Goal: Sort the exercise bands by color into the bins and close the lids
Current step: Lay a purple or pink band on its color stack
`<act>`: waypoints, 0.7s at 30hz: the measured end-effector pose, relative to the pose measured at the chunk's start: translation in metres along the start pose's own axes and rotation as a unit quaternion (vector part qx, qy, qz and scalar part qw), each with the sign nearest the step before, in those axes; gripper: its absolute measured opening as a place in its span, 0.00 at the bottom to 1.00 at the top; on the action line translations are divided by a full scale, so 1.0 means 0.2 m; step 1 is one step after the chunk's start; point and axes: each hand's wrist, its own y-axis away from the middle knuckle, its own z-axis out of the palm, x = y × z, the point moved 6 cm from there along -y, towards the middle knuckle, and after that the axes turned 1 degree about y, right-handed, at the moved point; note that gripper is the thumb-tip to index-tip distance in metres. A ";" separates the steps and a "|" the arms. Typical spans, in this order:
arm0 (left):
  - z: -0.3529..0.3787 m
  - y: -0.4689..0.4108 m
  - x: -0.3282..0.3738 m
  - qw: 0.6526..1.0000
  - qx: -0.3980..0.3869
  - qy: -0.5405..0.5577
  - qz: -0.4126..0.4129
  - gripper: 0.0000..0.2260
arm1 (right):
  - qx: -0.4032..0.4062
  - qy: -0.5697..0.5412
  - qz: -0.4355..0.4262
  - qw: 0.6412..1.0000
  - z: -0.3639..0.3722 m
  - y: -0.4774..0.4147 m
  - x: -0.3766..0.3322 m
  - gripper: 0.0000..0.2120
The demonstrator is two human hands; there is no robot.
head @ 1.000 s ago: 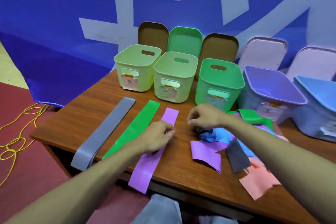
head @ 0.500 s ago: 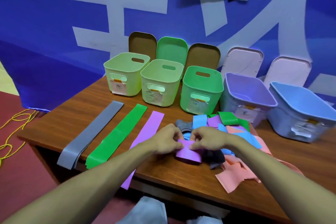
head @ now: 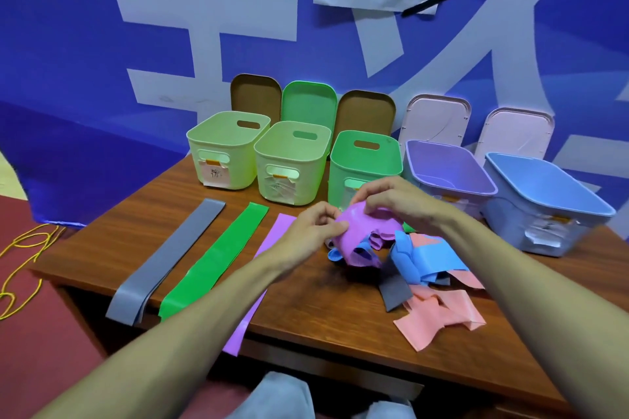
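Observation:
My left hand (head: 315, 226) and my right hand (head: 391, 199) both pinch a crumpled purple band (head: 354, 231), lifted above the table in front of the green bin (head: 366, 160). A blue band hangs tangled with it. Three bands lie flat on the left: a grey band (head: 170, 257), a green band (head: 218, 255) and a purple band (head: 269, 241) partly under my left arm. To the right sits a heap of blue bands (head: 418, 257), pink bands (head: 439, 316) and a dark grey band (head: 394, 292). Further bins stand open: two pale green bins (head: 224, 146) (head: 289, 160), a purple bin (head: 449, 170), a blue bin (head: 544, 201).
Lids lean on the blue wall behind the bins: brown lids (head: 255, 95), a green lid (head: 308, 102) and two pale pink lids (head: 439, 119). The wooden table (head: 306, 299) has its front edge near me. Yellow cord (head: 20, 258) lies on the red floor at left.
Both hands came together on the crumpled purple band and lifted it off the heap toward the green bin, dragging a blue band along. The camera tilted up.

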 end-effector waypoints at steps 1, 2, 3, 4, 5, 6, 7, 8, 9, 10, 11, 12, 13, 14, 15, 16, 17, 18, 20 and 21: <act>0.00 0.00 0.01 1.000 0.005 0.009 0.002 0.02 | 0.012 -0.006 -0.005 1.000 -0.01 -0.01 -0.03 0.07; -0.01 0.00 0.02 1.000 0.009 0.011 0.005 0.01 | 0.022 -0.004 -0.011 1.000 -0.01 -0.02 -0.06 0.08; -0.02 0.01 0.02 1.000 0.015 0.005 0.006 0.02 | 0.027 0.002 -0.018 0.999 -0.02 -0.03 -0.08 0.09; -0.03 0.01 0.02 1.000 0.018 -0.006 0.007 0.04 | 0.031 0.008 -0.023 0.999 -0.01 -0.03 -0.10 0.09; -0.04 0.01 0.02 1.000 0.019 -0.011 0.004 0.06 | 0.032 0.016 -0.027 0.999 -0.01 -0.03 -0.13 0.10; -0.05 0.02 0.01 1.000 0.020 -0.010 -0.001 0.08 | 0.031 0.025 -0.032 0.999 -0.01 -0.03 -0.15 0.11; -0.06 0.02 -0.01 1.000 0.019 -0.005 -0.006 0.09 | 0.029 0.033 -0.040 0.998 0.00 -0.02 -0.18 0.11; -0.06 0.02 -0.03 1.000 0.014 -0.004 -0.011 0.10 | 0.037 0.034 -0.050 0.997 0.00 -0.02 -0.21 0.10; -0.06 0.03 -0.05 1.000 0.005 -0.011 -0.016 0.09 | 0.053 0.025 -0.060 0.996 -0.01 -0.02 -0.23 0.09; -0.05 0.04 -0.07 1.000 -0.004 -0.019 -0.022 0.08 | 0.077 0.011 -0.069 0.995 -0.02 -0.02 -0.25 0.07; -0.04 0.04 -0.10 0.999 -0.007 -0.024 -0.029 0.06 | 0.101 -0.003 -0.079 0.992 -0.04 -0.02 -0.28 0.07; -0.03 0.04 -0.13 0.999 -0.008 -0.023 -0.033 0.05 | 0.121 -0.013 -0.084 0.989 -0.07 -0.02 -0.29 0.08; -0.02 0.05 -0.14 0.999 -0.010 -0.019 -0.032 0.05 | 0.134 -0.018 -0.089 0.987 -0.08 -0.01 -0.30 0.09; -0.01 0.05 -0.14 0.999 -0.011 -0.017 -0.031 0.06 | 0.144 -0.015 -0.093 0.985 -0.09 -0.01 -0.31 0.09; -0.01 0.05 -0.13 0.999 -0.008 -0.019 -0.032 0.06 | 0.152 -0.011 -0.096 0.984 -0.10 0.00 -0.32 0.08; -0.02 0.06 -0.12 0.999 -0.005 -0.020 -0.035 0.06 | 0.164 -0.004 -0.090 0.982 -0.11 -0.01 -0.31 0.07; -0.03 0.06 -0.11 0.999 0.001 -0.025 -0.042 0.06 | 0.177 0.004 -0.079 0.981 -0.12 -0.02 -0.30 0.08; -0.05 0.07 -0.10 0.998 0.007 -0.032 -0.048 0.07 | 0.186 0.017 -0.063 0.980 -0.13 -0.04 -0.28 0.09; -0.10 0.10 -0.11 0.995 0.006 -0.058 -0.079 0.09 | 0.179 0.066 -0.029 0.981 -0.11 -0.10 -0.23 0.11; -0.12 0.12 -0.13 0.993 -0.001 -0.069 -0.099 0.10 | 0.165 0.102 -0.019 0.981 -0.08 -0.13 -0.21 0.11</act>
